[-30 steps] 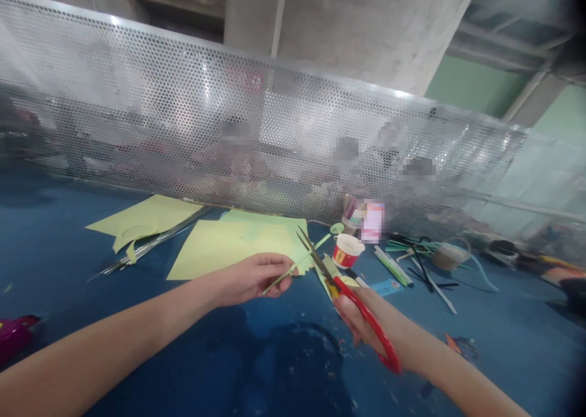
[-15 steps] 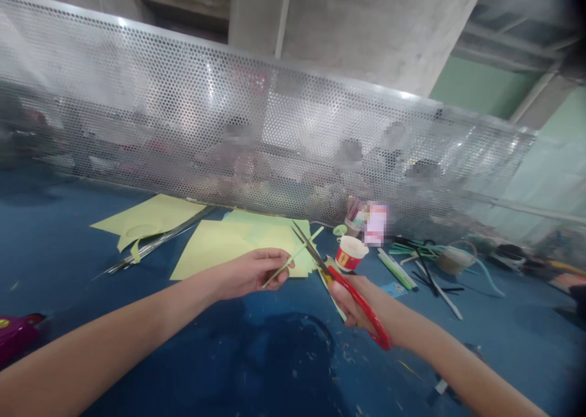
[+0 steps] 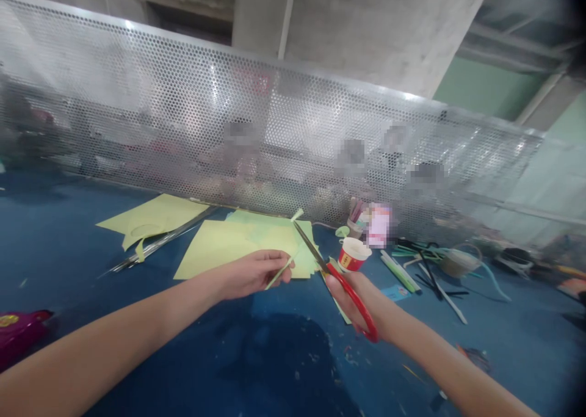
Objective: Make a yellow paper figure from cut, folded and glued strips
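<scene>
My left hand (image 3: 268, 270) pinches a thin pale green strip (image 3: 278, 275) between thumb and fingers. My right hand (image 3: 354, 298) is wrapped round the handles of red-handled scissors (image 3: 345, 289). The scissor blades are closed together and point up and to the left, beyond the strip's upper end. Just above the blade tips is a short cut-off piece of pale green strip (image 3: 297, 214), apart from the held part. Yellow and light green paper sheets (image 3: 201, 249) lie on the blue table behind my left hand. A red and white paper cup (image 3: 354, 253) stands behind my right hand.
A perforated metal screen (image 3: 174, 112) runs along the table's back, with people beyond it. Pens (image 3: 400, 270), cords and a small tub (image 3: 460, 259) lie right. More yellow paper (image 3: 155, 212) and a metal ruler-like strip (image 3: 169, 240) lie left. A purple object (image 3: 22, 334) sits near left.
The scissor blades have closed across the strip, and its upper end has come off and moved up and left. The red handles have drawn together. My left hand has barely moved.
</scene>
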Demonstrator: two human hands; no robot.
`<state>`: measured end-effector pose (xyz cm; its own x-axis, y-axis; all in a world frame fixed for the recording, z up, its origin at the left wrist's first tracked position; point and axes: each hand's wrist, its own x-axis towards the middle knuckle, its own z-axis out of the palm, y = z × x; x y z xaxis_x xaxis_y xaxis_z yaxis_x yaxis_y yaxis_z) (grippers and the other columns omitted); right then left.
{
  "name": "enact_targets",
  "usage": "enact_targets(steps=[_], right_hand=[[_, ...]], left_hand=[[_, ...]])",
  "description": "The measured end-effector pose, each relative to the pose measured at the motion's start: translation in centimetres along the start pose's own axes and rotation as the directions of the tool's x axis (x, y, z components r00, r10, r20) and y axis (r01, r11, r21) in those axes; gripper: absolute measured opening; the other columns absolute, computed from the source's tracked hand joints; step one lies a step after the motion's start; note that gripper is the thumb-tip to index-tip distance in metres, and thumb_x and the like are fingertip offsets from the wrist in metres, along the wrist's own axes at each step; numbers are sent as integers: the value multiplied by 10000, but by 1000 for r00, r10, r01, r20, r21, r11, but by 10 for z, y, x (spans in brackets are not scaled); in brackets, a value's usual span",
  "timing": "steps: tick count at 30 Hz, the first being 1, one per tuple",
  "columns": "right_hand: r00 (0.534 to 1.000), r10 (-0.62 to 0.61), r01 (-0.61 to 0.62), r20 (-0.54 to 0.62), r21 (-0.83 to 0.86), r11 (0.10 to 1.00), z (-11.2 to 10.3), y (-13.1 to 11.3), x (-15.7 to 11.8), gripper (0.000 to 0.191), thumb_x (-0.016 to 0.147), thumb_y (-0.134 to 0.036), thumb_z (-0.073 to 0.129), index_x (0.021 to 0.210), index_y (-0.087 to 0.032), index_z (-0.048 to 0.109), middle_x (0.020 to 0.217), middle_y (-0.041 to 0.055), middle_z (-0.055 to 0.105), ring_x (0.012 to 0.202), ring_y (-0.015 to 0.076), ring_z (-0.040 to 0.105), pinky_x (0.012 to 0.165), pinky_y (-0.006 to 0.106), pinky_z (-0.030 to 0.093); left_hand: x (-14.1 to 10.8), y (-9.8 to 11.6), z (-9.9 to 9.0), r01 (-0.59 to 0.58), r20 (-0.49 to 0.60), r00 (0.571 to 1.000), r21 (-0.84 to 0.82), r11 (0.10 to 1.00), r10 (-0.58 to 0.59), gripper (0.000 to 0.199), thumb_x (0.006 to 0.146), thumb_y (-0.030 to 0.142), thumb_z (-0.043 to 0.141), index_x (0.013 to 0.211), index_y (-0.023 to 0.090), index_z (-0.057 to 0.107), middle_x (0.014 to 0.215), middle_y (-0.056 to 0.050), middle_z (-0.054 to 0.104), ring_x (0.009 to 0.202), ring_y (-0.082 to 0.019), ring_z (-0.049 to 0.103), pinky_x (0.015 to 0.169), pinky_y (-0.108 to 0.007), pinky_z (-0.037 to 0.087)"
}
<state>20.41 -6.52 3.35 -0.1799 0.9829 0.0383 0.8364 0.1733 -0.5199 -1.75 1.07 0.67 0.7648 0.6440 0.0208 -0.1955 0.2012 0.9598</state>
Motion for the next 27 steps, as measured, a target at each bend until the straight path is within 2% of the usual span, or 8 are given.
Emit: enact_targets(steps=[3, 7, 12, 15, 19, 21, 24, 27], right_hand=[[999, -40, 39, -2, -169, 985, -1, -6, 12, 480, 888, -549, 289, 661, -190, 513, 535, 6, 536, 466, 143, 527, 470, 255, 388], [998, 1, -19, -64, -278, 960, 3, -10, 34, 479, 891, -505, 366, 628, -151, 553, 571, 50, 583, 577, 183, 597, 591, 302, 442], [985, 16, -70, -171, -316, 946, 12, -9, 58, 252, 897, -354, 478, 986, -142, 582, 940, 37, 626, 827, 162, 612, 750, 355, 492], [989, -17, -29, -147, -303, 952, 14, -8, 63, 206, 886, -311, 509, 1012, -166, 585, 1015, 47, 617, 879, 168, 603, 777, 361, 491], [988, -102, 68, -117, -267, 961, 9, -4, 40, 236, 904, -280, 440, 987, -163, 628, 1031, 81, 639, 962, 193, 585, 866, 347, 440], [990, -96, 69, -102, -247, 967, 3, -1, 19, 248, 875, -280, 452, 945, -159, 657, 983, 93, 670, 903, 210, 612, 817, 323, 459], [995, -29, 9, -94, -212, 977, -9, 6, -17, 211, 845, -285, 459, 894, -188, 641, 879, 61, 696, 790, 196, 645, 691, 285, 496], [992, 74, -97, -103, -237, 967, -24, 29, -59, 197, 839, -321, 424, 832, -227, 598, 802, 28, 688, 724, 194, 647, 656, 295, 499]], left_hand=[[1, -1, -2, -7, -55, 998, -27, 1000, 5, 195, 829, 333, 569, 852, 140, 576, 723, -6, 528, 642, -81, 451, 583, -207, 310], [5, -7, -4, -17, -138, 990, -71, 997, 7, 177, 813, 321, 596, 832, 151, 548, 762, -19, 573, 650, -79, 482, 594, -200, 337], [8, -14, -5, -47, -186, 982, -121, 992, 23, 166, 775, 287, 645, 831, 159, 555, 840, -33, 603, 710, -92, 544, 698, -232, 402], [8, -15, -4, -34, -238, 971, -114, 993, 6, 176, 758, 289, 659, 828, 150, 575, 824, -31, 606, 693, -91, 566, 702, -234, 423], [9, -15, -4, -19, -289, 957, -61, 998, 1, 163, 755, 278, 651, 769, 124, 600, 735, -26, 600, 644, -83, 568, 649, -209, 434], [9, -14, -3, -27, -286, 958, -43, 999, 14, 159, 754, 264, 644, 718, 117, 595, 683, -20, 590, 623, -83, 566, 628, -203, 434], [8, -13, 3, -34, -263, 965, -28, 999, 26, 117, 746, 229, 641, 733, 126, 587, 689, -22, 603, 617, -91, 578, 630, -215, 443], [6, -11, 16, -35, -220, 975, -38, 999, 26, 91, 749, 206, 628, 795, 135, 592, 724, -31, 619, 653, -109, 595, 677, -244, 458]])
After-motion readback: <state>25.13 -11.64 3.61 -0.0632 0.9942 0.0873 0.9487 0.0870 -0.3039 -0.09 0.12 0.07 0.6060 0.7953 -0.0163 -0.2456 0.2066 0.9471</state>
